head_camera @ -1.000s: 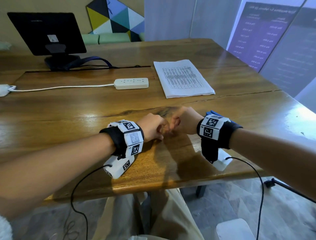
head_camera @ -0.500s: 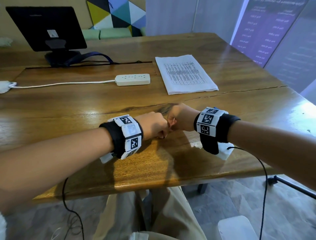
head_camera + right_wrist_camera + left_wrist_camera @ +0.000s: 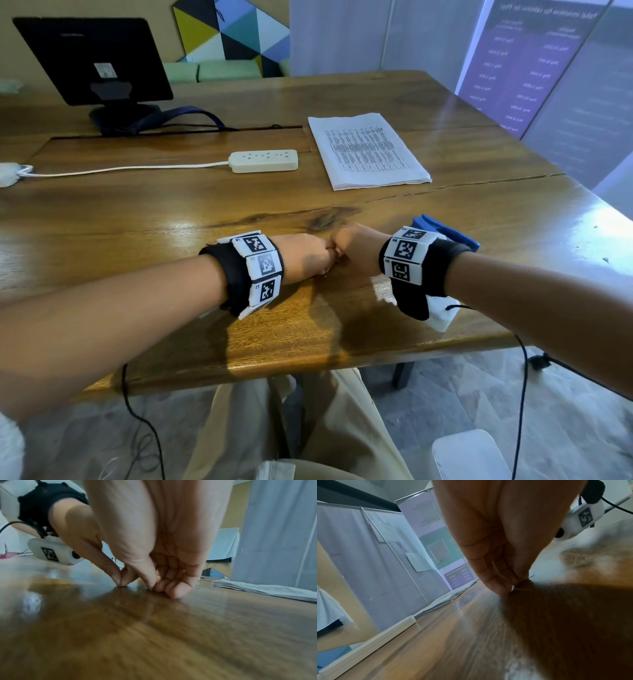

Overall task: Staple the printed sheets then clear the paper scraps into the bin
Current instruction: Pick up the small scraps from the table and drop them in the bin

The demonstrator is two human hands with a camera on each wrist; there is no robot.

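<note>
My left hand (image 3: 317,257) and right hand (image 3: 349,248) meet knuckle to knuckle on the near middle of the wooden table (image 3: 171,222), all fingers curled down. In the left wrist view my left hand (image 3: 502,586) pinches a tiny shiny sliver (image 3: 513,588) against the wood. In the right wrist view my right hand (image 3: 154,586) has thumb pressed to curled fingers at the surface, and nothing shows in it. A blue stapler (image 3: 448,233) lies just behind my right wrist. The stack of printed sheets (image 3: 370,150) lies flat further back, right of centre.
A white power strip (image 3: 263,161) with its cord runs left of the sheets. A black monitor (image 3: 92,58) stands at the back left. A white rounded container (image 3: 469,455) sits on the floor at the lower right. The table's front edge is close below my wrists.
Both hands stay pressed together at the same spot. My left wrist has rolled a little and dropped toward the table; the head view has shifted slightly.
</note>
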